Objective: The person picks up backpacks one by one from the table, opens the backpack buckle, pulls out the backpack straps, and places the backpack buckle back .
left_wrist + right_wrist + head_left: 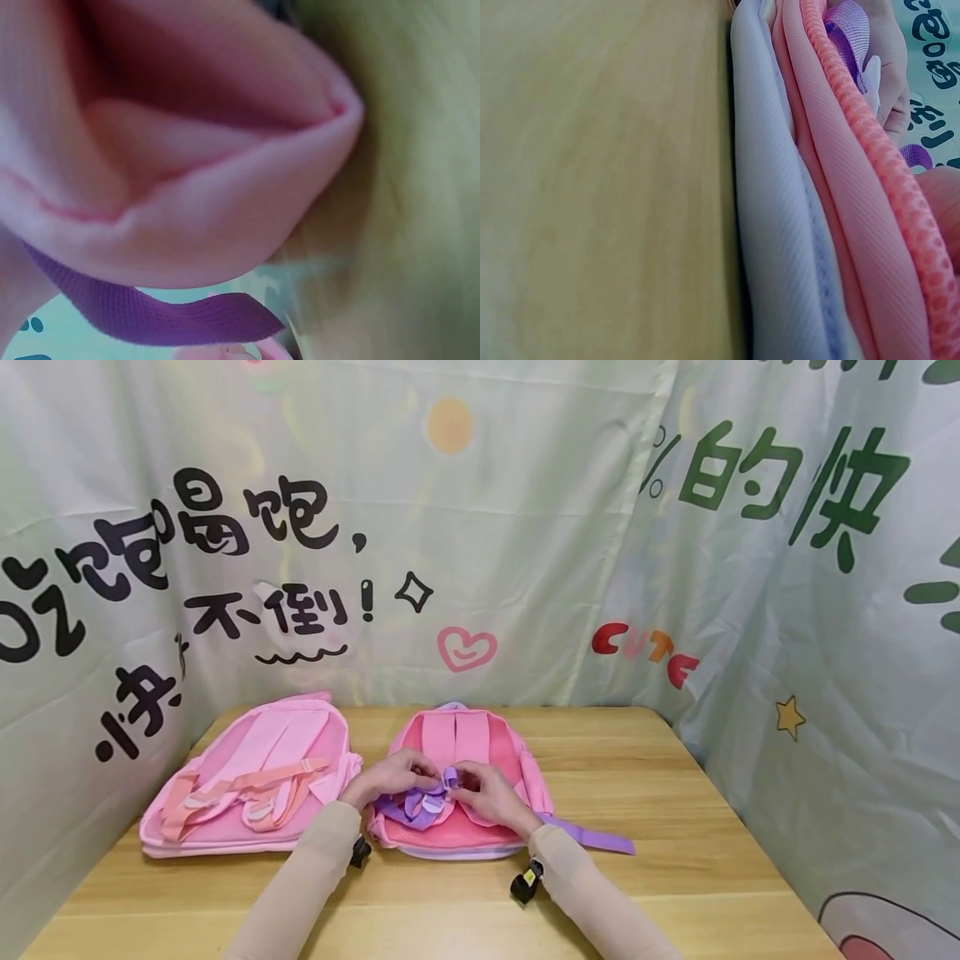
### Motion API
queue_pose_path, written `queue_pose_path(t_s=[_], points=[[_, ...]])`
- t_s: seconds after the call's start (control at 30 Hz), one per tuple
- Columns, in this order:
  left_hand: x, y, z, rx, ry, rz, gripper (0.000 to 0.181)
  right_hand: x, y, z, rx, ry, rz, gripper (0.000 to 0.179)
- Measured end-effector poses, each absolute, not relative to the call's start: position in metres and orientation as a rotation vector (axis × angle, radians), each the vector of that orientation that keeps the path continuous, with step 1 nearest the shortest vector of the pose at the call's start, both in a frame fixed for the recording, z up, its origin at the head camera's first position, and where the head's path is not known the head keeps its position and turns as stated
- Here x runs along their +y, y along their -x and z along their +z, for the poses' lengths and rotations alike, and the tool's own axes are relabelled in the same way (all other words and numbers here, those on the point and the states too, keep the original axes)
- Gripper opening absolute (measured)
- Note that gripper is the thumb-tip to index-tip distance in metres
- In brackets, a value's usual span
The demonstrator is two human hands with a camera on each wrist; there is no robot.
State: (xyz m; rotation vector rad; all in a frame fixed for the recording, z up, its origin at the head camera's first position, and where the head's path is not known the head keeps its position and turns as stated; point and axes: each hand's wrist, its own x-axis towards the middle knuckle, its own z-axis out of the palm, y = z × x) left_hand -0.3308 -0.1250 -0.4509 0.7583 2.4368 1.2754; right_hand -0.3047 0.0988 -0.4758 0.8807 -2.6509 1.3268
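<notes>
A pink backpack point(511, 752) with a coral mesh back lies strap side up in the head view. Over its middle, my left hand point(401, 772) pinches a purple webbing strap point(411, 810). Facing it, my right hand point(491, 795) pinches the same webbing where a small loop point(451, 775) stands up between the fingertips. A pale plastic buckle point(432, 803) sits just below the left fingers. Another purple strap end point(607, 842) trails off to the right across the table. In the left wrist view, a gaping pink side pocket point(202, 217) hides the hand.
Close on the left lies a second pink backpack point(225, 827) with orange straps point(247, 781). Both rest on a wooden table point(637, 760). Printed fabric curtains point(525, 568) enclose its back and sides. A black wrist camera point(527, 883) hangs by the right sleeve.
</notes>
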Motion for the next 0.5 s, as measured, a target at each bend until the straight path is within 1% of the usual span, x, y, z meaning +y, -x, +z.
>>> queue_pose_path(t_s=[0.5], points=[[-0.1224, 0.3325, -0.4545, 2.462, -0.706, 1.273, 0.009, 0.0995, 0.3057, -0.4761, -2.639, -0.907, 1.304, 0.026]])
